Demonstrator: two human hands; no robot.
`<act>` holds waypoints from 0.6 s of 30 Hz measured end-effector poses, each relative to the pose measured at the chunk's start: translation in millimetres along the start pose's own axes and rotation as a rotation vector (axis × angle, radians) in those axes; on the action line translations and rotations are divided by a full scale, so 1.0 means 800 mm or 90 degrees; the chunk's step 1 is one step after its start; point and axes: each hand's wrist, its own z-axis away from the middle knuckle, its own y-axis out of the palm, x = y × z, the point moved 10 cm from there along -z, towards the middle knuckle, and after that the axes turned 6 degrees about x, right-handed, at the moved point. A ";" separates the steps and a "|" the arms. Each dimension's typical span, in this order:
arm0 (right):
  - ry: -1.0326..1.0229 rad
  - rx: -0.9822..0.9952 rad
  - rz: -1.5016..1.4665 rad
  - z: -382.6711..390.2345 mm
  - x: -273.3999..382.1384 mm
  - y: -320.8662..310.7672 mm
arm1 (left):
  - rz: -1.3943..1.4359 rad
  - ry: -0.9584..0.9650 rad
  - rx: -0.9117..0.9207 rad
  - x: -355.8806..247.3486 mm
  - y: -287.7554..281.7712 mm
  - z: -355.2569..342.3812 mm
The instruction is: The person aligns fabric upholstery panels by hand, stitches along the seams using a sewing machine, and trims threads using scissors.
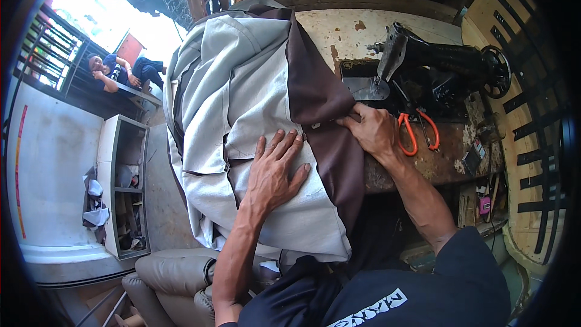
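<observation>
A large sewn cover (260, 109) of leather-like material spreads over the table and hangs down at its near side. Most of what shows is its pale backing with seams; a dark brown face runs along its right. My left hand (275, 169) lies flat on the pale part, fingers spread. At the brown edge, my right hand (375, 133) pinches the cover between thumb and bent fingers, just in front of a black sewing machine (436, 60). Orange-handled scissors (414, 139) rest on the machine's bed, right of that hand.
The worn table (327, 21) has peeling paint. A slatted panel with black straps (535, 157) stands at the right. Lower left are a padded brown seat (172, 275) and a shelf unit (130, 188). Another person (118, 72) sits far left.
</observation>
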 end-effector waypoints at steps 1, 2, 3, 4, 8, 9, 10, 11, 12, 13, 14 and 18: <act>0.007 -0.004 0.016 -0.001 0.000 0.000 | 0.003 -0.005 0.004 0.002 0.001 0.001; 0.006 -0.004 0.018 0.000 0.002 -0.001 | 0.006 -0.008 0.006 0.002 0.002 0.000; 0.006 -0.008 0.010 0.001 0.005 -0.004 | 0.008 -0.008 0.005 0.003 0.002 0.000; 0.007 -0.012 0.003 0.002 0.005 -0.006 | 0.015 -0.003 0.006 0.003 0.003 -0.001; 0.021 0.013 0.025 -0.001 0.003 -0.002 | 0.005 0.004 0.023 0.002 0.004 0.002; 0.021 0.019 0.027 -0.001 0.006 -0.001 | 0.005 0.004 0.023 0.003 0.005 0.003; 0.020 0.025 0.030 -0.002 0.007 0.000 | 0.011 0.002 0.021 0.005 0.006 0.004; 0.020 0.024 0.030 -0.002 0.005 0.000 | 0.018 0.001 0.020 0.005 0.005 0.003; 0.010 0.016 0.020 -0.003 0.004 -0.001 | 0.018 0.001 0.019 0.004 0.005 0.003; -0.001 0.009 0.009 -0.003 0.004 -0.002 | 0.019 0.004 0.018 0.002 0.004 0.001; -0.001 0.008 0.010 -0.003 0.003 -0.003 | 0.020 0.007 0.018 0.001 0.004 0.000; 0.017 0.000 0.016 -0.004 -0.004 -0.011 | 0.031 0.026 0.020 0.000 0.007 -0.012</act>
